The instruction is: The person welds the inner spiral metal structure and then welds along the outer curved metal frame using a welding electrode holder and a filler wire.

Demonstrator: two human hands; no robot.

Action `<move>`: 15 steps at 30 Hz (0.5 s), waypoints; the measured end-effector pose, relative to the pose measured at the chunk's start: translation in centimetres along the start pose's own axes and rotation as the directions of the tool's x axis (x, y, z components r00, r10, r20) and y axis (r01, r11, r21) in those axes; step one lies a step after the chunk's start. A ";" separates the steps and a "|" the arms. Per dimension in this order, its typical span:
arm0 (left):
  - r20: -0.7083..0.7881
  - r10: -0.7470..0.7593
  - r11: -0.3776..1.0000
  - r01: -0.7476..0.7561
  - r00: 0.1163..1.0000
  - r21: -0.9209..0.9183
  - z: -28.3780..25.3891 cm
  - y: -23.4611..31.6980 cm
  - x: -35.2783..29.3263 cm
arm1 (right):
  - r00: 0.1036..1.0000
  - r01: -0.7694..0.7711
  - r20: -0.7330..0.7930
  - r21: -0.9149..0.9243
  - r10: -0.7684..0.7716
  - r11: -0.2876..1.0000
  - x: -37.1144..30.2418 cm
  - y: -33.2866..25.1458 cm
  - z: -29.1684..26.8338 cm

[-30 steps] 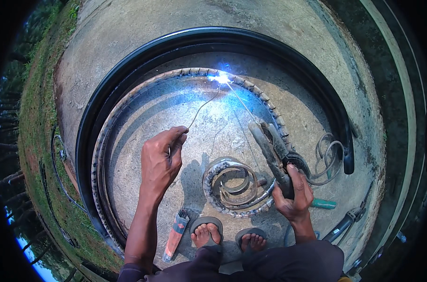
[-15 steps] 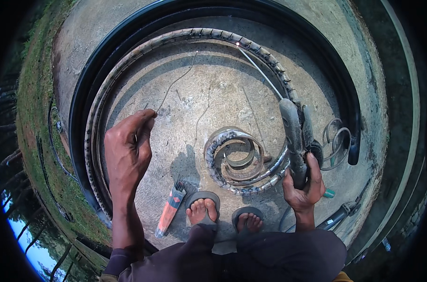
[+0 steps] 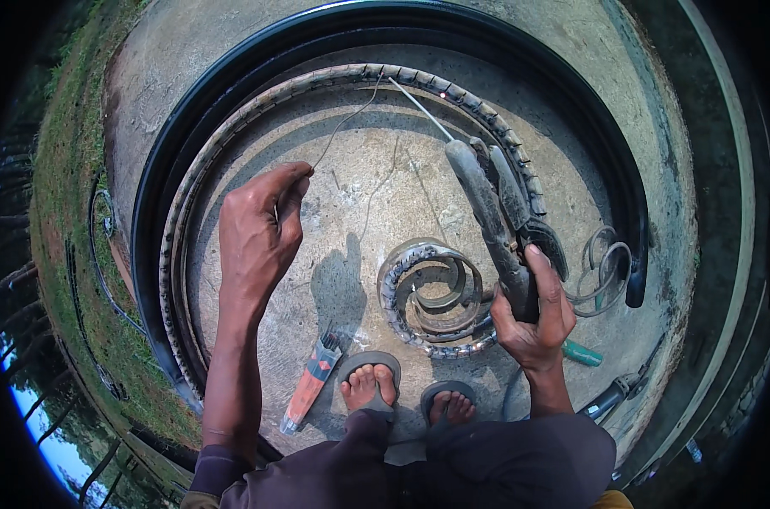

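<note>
My left hand is closed in a pinch on a thin bent wire. The wire's far end reaches the scorched, notched metal band, which arcs round in front of me and curls into a tight spiral near my feet. Held in my right hand is a worn dark welding electrode holder, its jaws gripping a pale welding rod. The rod's tip is at the band's inner side, close to the wire's end; whether it touches is unclear. A small spot on the band glows right of the tip.
A large black curved channel surrounds the band on the concrete. An orange and blue pack of rods lies left of my sandalled feet. Cable loops, a green handle and a dark cylindrical tool lie at right.
My left hand has moved forward and right, bringing the wire's end to the band. My right hand has tilted the electrode holder leftward, shifting the rod's tip left from the glowing spot.
</note>
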State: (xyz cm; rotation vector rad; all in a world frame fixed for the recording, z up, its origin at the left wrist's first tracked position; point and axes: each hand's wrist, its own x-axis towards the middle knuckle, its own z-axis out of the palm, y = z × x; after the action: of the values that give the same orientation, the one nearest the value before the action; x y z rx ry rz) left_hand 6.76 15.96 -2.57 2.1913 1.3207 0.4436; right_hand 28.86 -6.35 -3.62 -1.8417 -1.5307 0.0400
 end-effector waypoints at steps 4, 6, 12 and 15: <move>0.022 -0.034 0.999 0.034 0.999 -0.004 0.4 -0.2 0.1 | 1.000 -0.008 -0.001 -0.008 0.008 1.000 0.6 0.2 0.4; 0.031 -0.038 0.999 0.038 0.999 -0.003 0.5 -0.3 0.2 | 1.000 0.003 -0.004 -0.004 -0.003 1.000 0.9 0.2 0.6; 0.009 0.014 1.000 -0.014 1.000 -0.017 0.9 -0.9 0.0 | 1.000 0.018 0.023 0.000 -0.018 1.000 1.3 0.4 0.9; 0.010 0.007 1.000 -0.007 1.000 -0.025 0.8 -0.5 0.1 | 0.999 0.029 0.025 0.011 -0.029 1.000 1.4 0.4 0.9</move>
State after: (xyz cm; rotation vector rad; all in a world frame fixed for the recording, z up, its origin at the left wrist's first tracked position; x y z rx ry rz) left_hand 6.86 16.05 -3.49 2.1753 1.2958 0.4488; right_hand 29.16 -4.64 -3.91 -1.8168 -1.5712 0.0572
